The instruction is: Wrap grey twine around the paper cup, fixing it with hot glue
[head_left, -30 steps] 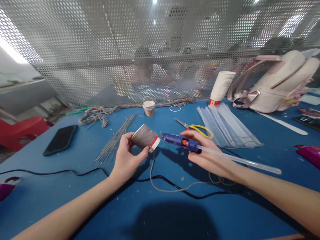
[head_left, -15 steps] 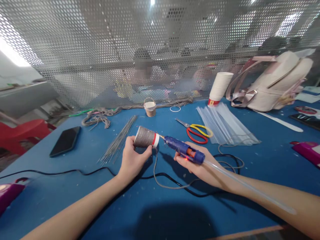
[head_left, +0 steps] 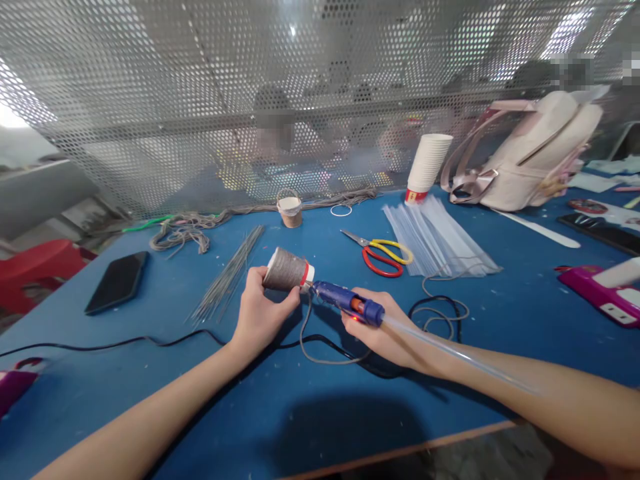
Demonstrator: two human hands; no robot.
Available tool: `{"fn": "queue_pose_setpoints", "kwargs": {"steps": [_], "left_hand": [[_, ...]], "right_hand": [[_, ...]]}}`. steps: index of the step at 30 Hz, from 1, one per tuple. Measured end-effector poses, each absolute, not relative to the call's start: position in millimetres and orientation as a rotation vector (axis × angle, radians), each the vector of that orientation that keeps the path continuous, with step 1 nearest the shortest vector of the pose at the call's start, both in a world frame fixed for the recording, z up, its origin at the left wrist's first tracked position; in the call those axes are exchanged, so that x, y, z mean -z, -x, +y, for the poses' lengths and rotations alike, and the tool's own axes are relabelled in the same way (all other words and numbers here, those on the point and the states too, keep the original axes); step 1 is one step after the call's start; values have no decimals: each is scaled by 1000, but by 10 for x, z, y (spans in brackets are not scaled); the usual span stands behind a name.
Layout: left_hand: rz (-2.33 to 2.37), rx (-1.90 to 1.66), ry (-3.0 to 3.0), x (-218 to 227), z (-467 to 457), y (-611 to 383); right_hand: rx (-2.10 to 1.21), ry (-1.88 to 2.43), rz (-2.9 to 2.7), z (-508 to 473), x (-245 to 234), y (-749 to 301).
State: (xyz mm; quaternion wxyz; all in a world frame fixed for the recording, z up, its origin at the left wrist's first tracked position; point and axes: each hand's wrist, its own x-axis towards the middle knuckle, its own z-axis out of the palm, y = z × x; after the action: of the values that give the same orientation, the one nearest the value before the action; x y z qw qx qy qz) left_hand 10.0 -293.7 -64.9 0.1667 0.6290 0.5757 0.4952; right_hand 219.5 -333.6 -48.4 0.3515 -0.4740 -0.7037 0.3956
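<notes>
Tilted on its side, a paper cup (head_left: 285, 270) is wrapped in grey-brown cord, with a red band and white rim facing right. My left hand (head_left: 263, 308) grips it from below, thumb near the rim. A blue hot glue gun (head_left: 345, 299) is in my right hand (head_left: 383, 327), its nozzle at the cup's red band near my left thumb. A clear glue stick (head_left: 450, 350) sticks out of the gun's back, and a red light glows on its side. From the cup a loose grey cord (head_left: 303, 333) hangs down to the table and runs right.
Scissors (head_left: 383, 255) with red and yellow handles lie beyond the gun, beside clear glue sticks (head_left: 435, 237). Behind are stacked paper cups (head_left: 429, 163), a small basket-like cup (head_left: 290, 212) and a backpack (head_left: 525, 160). Wires (head_left: 227, 273) and a phone (head_left: 117, 282) lie left. A black cable (head_left: 165, 340) crosses the table.
The glue gun's nozzle has moved from just right of the cup's rim to the red band, lower and closer to my left thumb. The whole view has shifted slightly.
</notes>
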Motion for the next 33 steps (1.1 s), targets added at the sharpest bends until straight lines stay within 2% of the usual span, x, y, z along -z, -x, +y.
{"fn": "queue_pose_setpoints", "kwargs": {"steps": [33], "left_hand": [[1572,-1351,-1857,680,-2965,-94]], "right_hand": [[-734,1171,-2004,-3306,587,-2210]]}}
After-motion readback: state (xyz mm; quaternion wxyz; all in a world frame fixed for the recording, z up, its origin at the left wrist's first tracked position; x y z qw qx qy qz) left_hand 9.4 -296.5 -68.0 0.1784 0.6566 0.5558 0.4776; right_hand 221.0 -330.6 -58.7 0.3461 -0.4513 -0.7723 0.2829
